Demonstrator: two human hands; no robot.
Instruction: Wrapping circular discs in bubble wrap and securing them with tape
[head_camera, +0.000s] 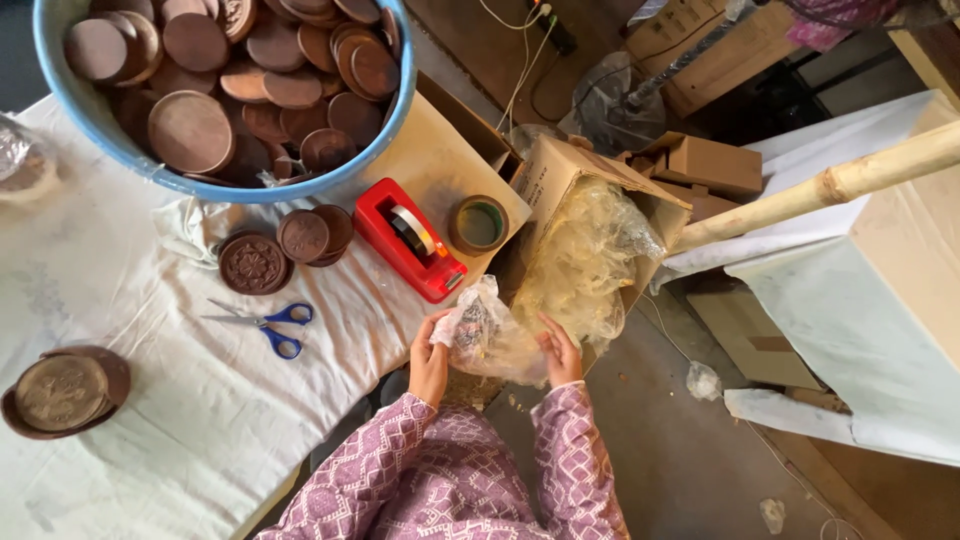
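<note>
White-clothed counter (150, 420): blue tub (225, 185) of brown discs, scissors (265, 322), red tape dispenser (412, 240). At its edge we hold a clear plastic bag (487, 335); left hand (428, 362) and right hand (558, 352) half-closed on it, contents possibly one disc.

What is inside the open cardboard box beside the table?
The box is stuffed with crumpled clear plastic bags, reaching past its opening. Anything beneath the plastic, and the box's bottom, is covered and cannot be seen.
</note>
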